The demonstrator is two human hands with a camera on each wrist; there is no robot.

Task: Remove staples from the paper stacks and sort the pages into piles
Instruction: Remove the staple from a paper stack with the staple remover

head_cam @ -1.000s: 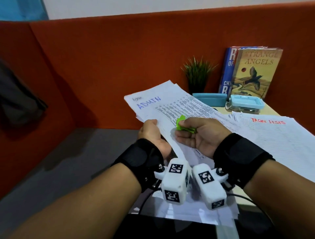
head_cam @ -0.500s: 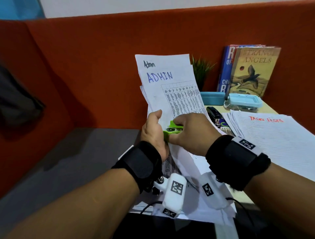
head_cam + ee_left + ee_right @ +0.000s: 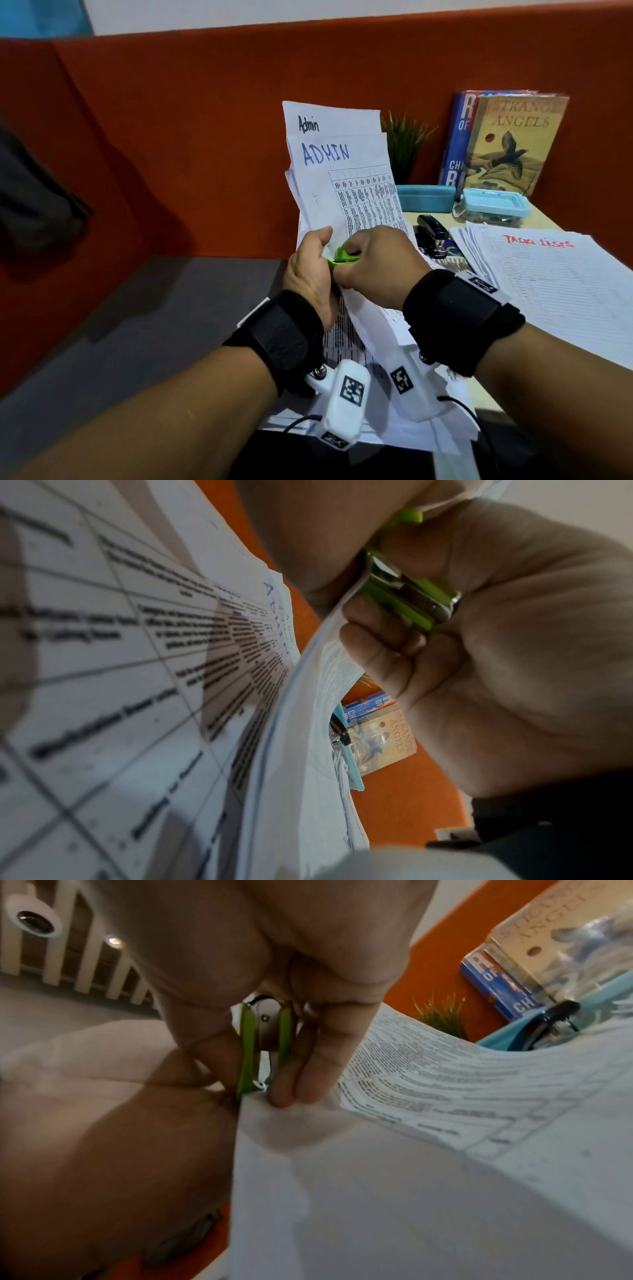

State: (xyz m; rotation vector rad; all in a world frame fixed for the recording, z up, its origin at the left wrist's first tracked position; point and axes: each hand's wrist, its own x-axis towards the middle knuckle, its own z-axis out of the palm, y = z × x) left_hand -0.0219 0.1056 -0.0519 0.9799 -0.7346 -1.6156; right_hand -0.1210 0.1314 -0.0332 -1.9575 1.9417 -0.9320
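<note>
A stapled paper stack [image 3: 346, 171] marked ADMIN stands nearly upright above the desk edge. My left hand [image 3: 310, 263] grips its lower left edge, thumb on the front sheet. My right hand [image 3: 373, 263] pinches a green staple remover [image 3: 342, 257] against that same edge, right beside the left thumb. In the right wrist view the staple remover [image 3: 265, 1047] has its metal claws squeezed together at the paper's corner [image 3: 253, 1096]. In the left wrist view the staple remover [image 3: 407, 593] sits inside the curled fingers, with the printed pages [image 3: 143, 669] fanned below. The staple itself is hidden.
A pile of pages [image 3: 555, 287] headed in red lies on the desk at right. A black stapler [image 3: 432, 234], two blue boxes [image 3: 493, 205], a small plant [image 3: 404, 144] and books [image 3: 510, 140] stand at the back. More sheets [image 3: 394, 404] lie under my wrists. Orange partitions surround the desk.
The ADMIN stack swung from lying slanted to nearly upright. My right hand turned over and brought the staple remover onto the paper edge beside my left thumb.
</note>
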